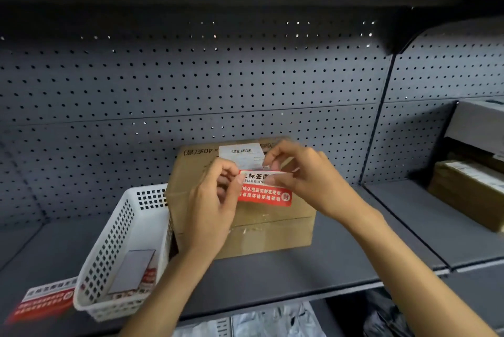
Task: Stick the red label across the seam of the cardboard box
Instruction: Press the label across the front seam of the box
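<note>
We hold the red label point(264, 191) with our left hand point(215, 205) and right hand point(302, 175), both pinching it just above the box point(245, 216). It is not stuck down yet.

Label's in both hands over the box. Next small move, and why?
Probably lower the label onto the box top and press it down across the seam. Both the left hand and right hand pinch its upper edge above the box, and whether any of it is stuck yet can't be told.
</note>
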Demonstrator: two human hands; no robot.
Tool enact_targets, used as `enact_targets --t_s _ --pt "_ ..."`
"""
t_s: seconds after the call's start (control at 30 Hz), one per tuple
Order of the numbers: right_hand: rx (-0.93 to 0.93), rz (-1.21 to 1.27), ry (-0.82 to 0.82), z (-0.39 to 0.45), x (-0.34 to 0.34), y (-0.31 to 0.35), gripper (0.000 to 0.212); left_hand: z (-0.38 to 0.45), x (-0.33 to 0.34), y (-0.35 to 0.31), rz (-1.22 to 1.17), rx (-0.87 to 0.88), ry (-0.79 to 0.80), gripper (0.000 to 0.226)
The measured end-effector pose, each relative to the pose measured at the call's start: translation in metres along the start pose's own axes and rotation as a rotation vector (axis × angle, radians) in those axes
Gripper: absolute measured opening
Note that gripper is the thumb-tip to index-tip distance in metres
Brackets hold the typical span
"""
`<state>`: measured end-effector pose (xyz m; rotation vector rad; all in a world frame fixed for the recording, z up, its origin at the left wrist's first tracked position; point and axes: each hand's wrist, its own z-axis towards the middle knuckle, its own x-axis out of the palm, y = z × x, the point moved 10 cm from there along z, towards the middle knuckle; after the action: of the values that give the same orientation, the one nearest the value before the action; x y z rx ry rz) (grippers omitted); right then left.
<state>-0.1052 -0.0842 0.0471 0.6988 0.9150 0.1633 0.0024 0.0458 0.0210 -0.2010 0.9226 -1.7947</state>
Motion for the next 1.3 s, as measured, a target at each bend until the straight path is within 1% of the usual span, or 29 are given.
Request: enact_targets --t_s 0.1,0.2,0.3,0.43,0.53,0.63,0.73,0.9,1.1,1.3 --pt "0.064 0.074 -0.088 -0.017 0.011 -0.017 0.020 -0.021 -0.001 0.012 -0.035 -0.008 0.009 0.007" --pt "0.115 0.159 -0.118 -0.037 0.030 -0.031 0.023 -0.041 0.002 0.029 -0.042 -0.036 0.025 0.006" --pt "0.169 0.202 -0.185 -0.052 0.046 -0.049 0.022 -0.058 0.008 0.048 -0.016 -0.070 0.034 0.007" --pt "0.243 0.249 -0.307 -0.066 0.062 -0.069 0.030 -0.070 0.013 0.060 0.029 -0.088 0.023 0.013" --pt "0.266 0.305 -0.388 -0.072 0.073 -0.078 0.034 -0.075 0.018 0.072 0.082 -0.112 0.012 0.013" --pt "0.280 0.350 -0.468 -0.075 0.075 -0.083 0.039 -0.075 0.023 0.078 0.099 -0.139 0.000 0.020" --pt "0.276 0.330 -0.550 -0.076 0.073 -0.085 0.045 -0.073 0.025 0.079 0.163 -0.116 -0.036 0.023" --pt "0.296 0.261 -0.622 -0.078 0.078 -0.091 0.044 -0.072 0.023 0.076 0.254 -0.057 -0.140 0.023" --pt "0.295 0.217 -0.664 -0.077 0.079 -0.092 0.045 -0.071 0.020 0.076 0.244 -0.012 -0.199 0.027" --pt "0.282 0.170 -0.662 -0.072 0.080 -0.093 0.046 -0.068 0.021 0.078 0.302 -0.002 -0.201 0.028"
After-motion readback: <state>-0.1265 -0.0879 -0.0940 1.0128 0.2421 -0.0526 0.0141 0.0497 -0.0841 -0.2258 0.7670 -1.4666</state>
